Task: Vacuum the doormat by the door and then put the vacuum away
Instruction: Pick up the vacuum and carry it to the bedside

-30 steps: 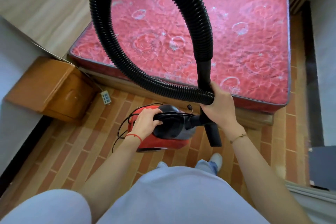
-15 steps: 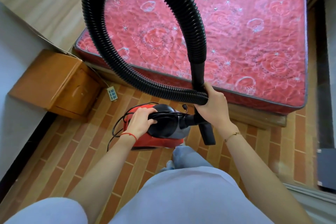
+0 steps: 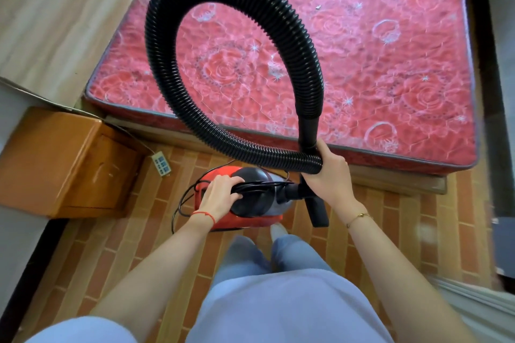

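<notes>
Nearest were the person's legs, standing on the brick-patterned floor (image 3: 412, 231). Just beyond them the red and black vacuum (image 3: 250, 198) hung or sat low over the floor; which, I could not tell. The left hand (image 3: 218, 196) rested on its top handle, fingers (image 3: 234, 182) curled over it together with the gathered cord (image 3: 181, 203). To the right, touching the vacuum's front, the right hand (image 3: 328, 172) gripped the black hose (image 3: 167, 69) where its two ends crossed, fingers wrapped round both, the nozzle (image 3: 317, 211) pointing down. The hose looped up over the red mattress (image 3: 404, 64) beyond. A wooden nightstand (image 3: 64, 161) and a power strip (image 3: 161, 163) lay left. No doormat showed; with the cord bundled, vacuuming looked finished and only stowing seemed left.
</notes>
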### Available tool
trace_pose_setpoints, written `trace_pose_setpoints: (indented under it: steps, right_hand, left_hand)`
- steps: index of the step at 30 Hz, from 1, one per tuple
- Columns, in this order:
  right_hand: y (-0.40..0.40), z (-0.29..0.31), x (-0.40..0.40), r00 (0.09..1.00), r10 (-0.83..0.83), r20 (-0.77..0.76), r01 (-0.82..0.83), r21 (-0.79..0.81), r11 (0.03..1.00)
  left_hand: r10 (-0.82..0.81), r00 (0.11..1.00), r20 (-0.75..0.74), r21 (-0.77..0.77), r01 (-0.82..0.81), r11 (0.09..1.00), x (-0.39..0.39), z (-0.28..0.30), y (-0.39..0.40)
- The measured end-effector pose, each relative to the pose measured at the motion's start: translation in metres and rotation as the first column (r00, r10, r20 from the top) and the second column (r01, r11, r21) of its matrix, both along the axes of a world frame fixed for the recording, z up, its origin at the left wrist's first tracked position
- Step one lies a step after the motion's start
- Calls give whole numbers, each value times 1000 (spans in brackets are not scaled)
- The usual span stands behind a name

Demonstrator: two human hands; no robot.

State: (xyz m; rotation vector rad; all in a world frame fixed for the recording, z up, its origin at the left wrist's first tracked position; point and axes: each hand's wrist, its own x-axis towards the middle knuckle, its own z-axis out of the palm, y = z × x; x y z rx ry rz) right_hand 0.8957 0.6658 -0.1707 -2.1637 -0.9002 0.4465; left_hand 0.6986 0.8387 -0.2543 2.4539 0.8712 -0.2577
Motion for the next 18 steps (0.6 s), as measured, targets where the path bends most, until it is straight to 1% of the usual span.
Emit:
trace_pose_setpoints:
  steps: [5, 9, 15, 18]
  right_hand:
    - [27, -29, 8, 997, -75, -22, 73, -68, 995]
    - [45, -65, 7, 984, -175, -30, 170, -120, 978]
    - [60, -145, 12, 957, -287, -45, 276, -165, 947]
    - [64, -191, 16, 947, -322, -8, 313, -208, 927]
  left_hand:
    - [-65, 997, -34, -8, 65, 998, 22, -33, 35]
    - [-136, 989, -61, -44, 133, 990, 38, -68, 63]
    - [-220, 972, -83, -69, 214, 974, 60, -140, 86]
    - [-242, 965, -98, -75, 235, 969, 66, -186, 91]
